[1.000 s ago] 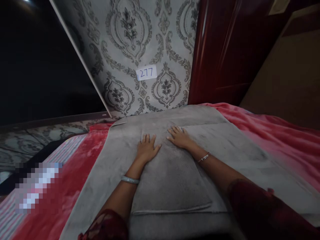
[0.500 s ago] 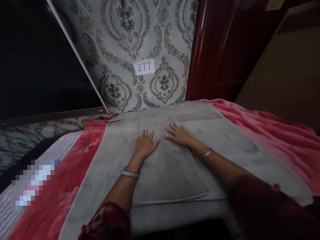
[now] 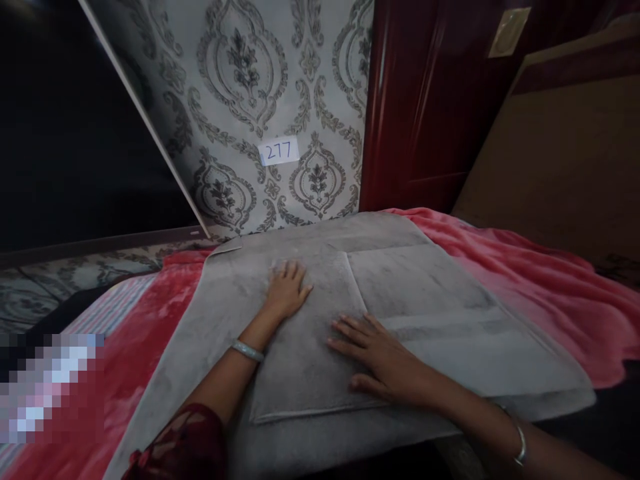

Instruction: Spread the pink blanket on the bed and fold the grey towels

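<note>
A folded grey plush cloth (image 3: 300, 373) lies flat on a larger spread grey plush sheet (image 3: 440, 333). My left hand (image 3: 287, 290) rests open near the folded piece's far left corner, palm down, fingers apart. On its near right part lies my right hand (image 3: 383, 357), also palm down with fingers spread. Neither hand grips anything. The folded piece's right edge shows between its far corner and my right fingertips; my right hand and forearm cover the near right corner.
Under the grey sheet a red plush blanket (image 3: 520, 260) shows at both sides, with striped cloth (image 3: 125, 300) at left. Behind stand a patterned wall with a "277" paper label (image 3: 279, 151), a dark screen (image 3: 90, 133), a dark red door (image 3: 415, 100) and a brown board (image 3: 560, 147).
My right hand has slid nearer along the folded cloth, from its far right corner to its near right part. My left hand stays about where it was. The view has tilted slightly up.
</note>
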{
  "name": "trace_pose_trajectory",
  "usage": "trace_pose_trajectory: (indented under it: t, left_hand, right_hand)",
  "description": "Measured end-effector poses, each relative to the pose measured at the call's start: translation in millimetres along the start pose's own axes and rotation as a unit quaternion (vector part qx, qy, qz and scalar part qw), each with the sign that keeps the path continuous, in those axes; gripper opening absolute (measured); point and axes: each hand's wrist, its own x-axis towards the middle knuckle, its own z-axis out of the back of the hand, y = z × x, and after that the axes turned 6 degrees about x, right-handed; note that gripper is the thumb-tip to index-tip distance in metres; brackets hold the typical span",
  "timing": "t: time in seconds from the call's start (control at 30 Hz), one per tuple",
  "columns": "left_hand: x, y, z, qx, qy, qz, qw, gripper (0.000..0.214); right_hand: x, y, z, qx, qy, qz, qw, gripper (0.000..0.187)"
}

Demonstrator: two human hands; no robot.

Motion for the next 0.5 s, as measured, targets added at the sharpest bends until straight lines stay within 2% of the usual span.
trace_pose_trajectory:
  t: [0.1,0.17,0.23,0.3,0.4,0.5]
  left_hand:
    - [26,-22,12.0,-0.028,0.022,-0.124,0.992,0.058]
    - [48,-38,11.2,-0.042,0.059,-0.157,0.985,0.059]
    - [68,-50,3.1,-0.048,0.075,-0.149,0.985,0.062]
    - [81,-55,-7.7,-0.053,0.067,-0.132,0.988,0.065]
    - [88,-55,-18.8,-0.061,0.053,-0.124,0.989,0.067]
    - [88,-52,-20.3,-0.057,0.047,-0.122,0.990,0.067]
  right_hand:
    - [3,1,-1,0.008,0.001,0.008,1.000,0.070]
    - [3,2,-4,0.011,0.003,-0.001,1.000,0.068]
    - [1,2,-8,0.016,-0.001,-0.014,1.000,0.069]
    - [-3,0,-12,0.025,0.001,-0.027,0.999,0.072]
    - [-12,-2,-18,0.041,0.001,-0.032,0.999,0.078]
    - [-22,-2,-19,0.063,-0.002,-0.006,0.998,0.079]
